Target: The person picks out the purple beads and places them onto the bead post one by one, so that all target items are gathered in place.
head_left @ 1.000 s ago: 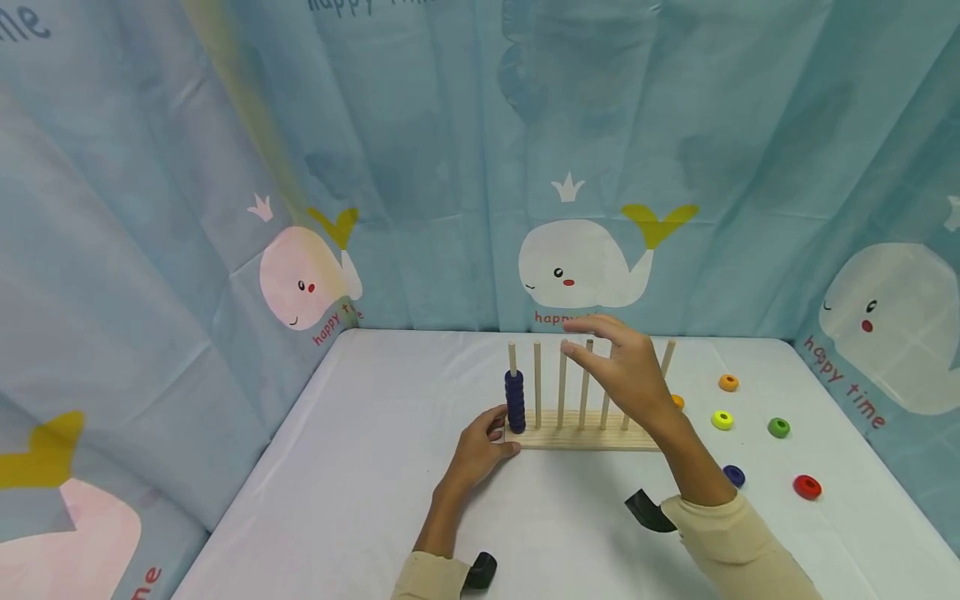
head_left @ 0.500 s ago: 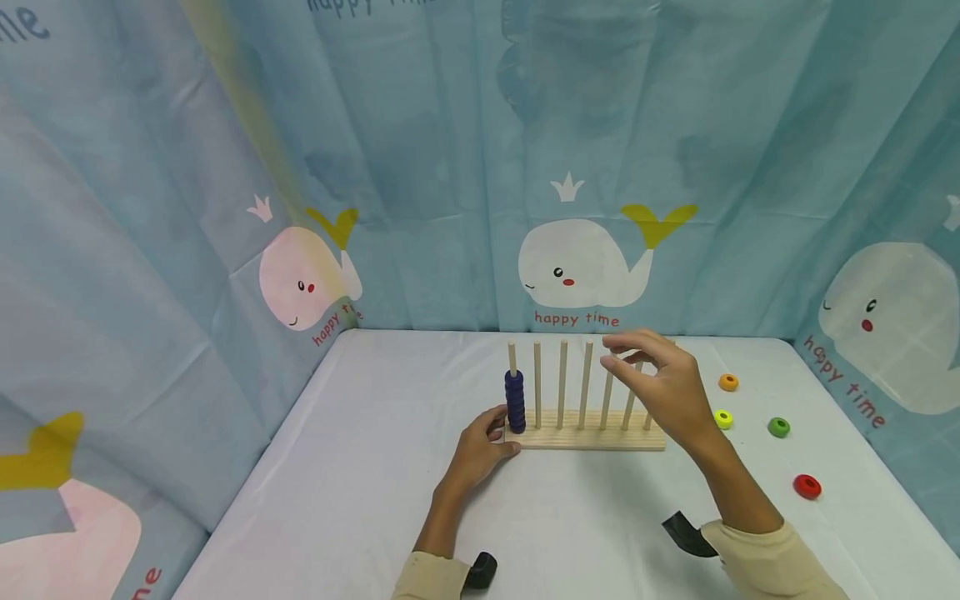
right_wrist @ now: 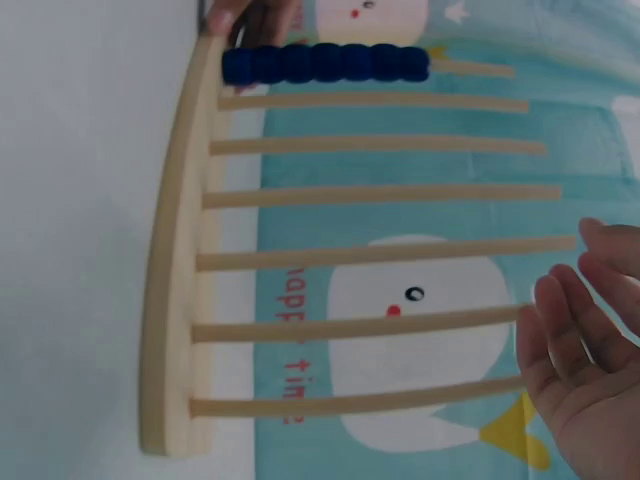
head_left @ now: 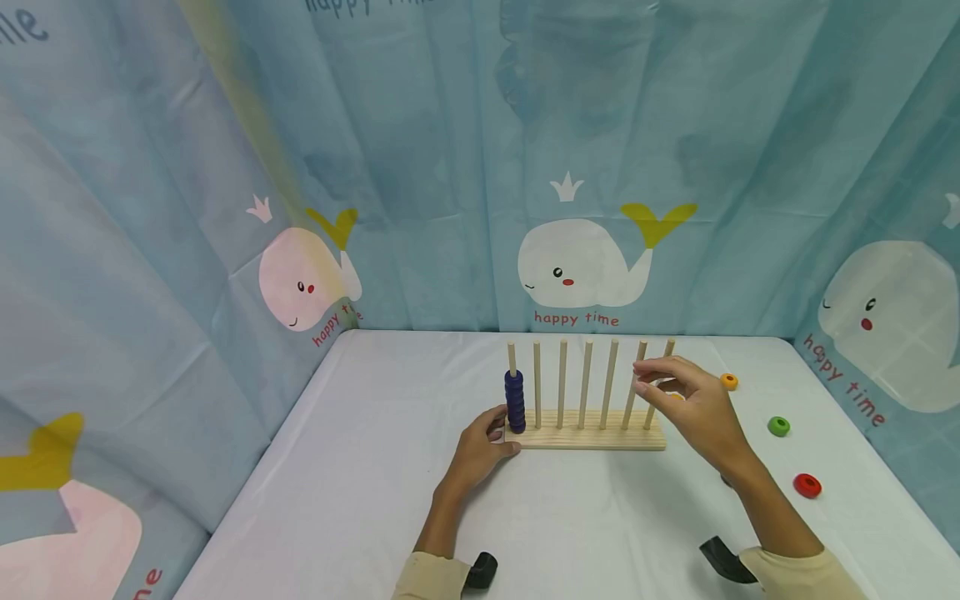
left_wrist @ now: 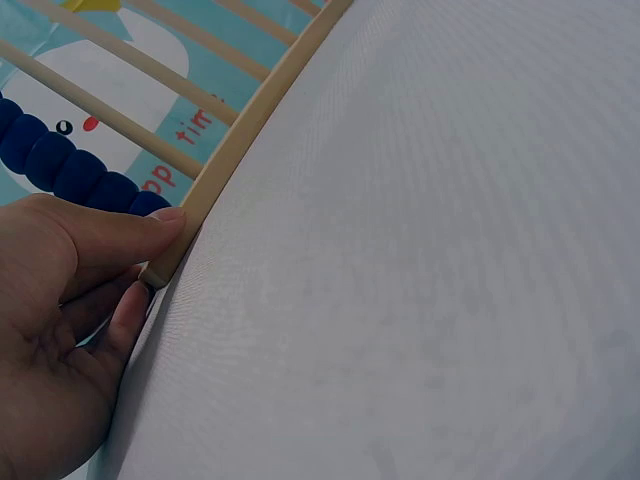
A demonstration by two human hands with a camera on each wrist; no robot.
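A wooden peg rack has a flat base (head_left: 588, 440) and a row of several upright pegs. Dark blue beads (head_left: 514, 402) are stacked on its leftmost peg; the other pegs are bare. My left hand (head_left: 480, 450) grips the left end of the base, the thumb on the front edge in the left wrist view. Over the rack's right end is my right hand (head_left: 697, 408), fingers loosely bent, thumb and fingertips apart with nothing between them. In the right wrist view that hand (right_wrist: 590, 370) is beside the tops of the right-hand pegs.
On the white cloth right of the rack lie an orange bead (head_left: 729, 382), a green bead (head_left: 778, 427) and a red bead (head_left: 807, 486). Another bead is mostly hidden by my right wrist. Whale-printed blue curtain (head_left: 435, 275) surrounds the table.
My right hand has moved right and lower along the pegs, from the middle ones to the right end. It now covers the yellow bead. My left hand has stayed on the base.
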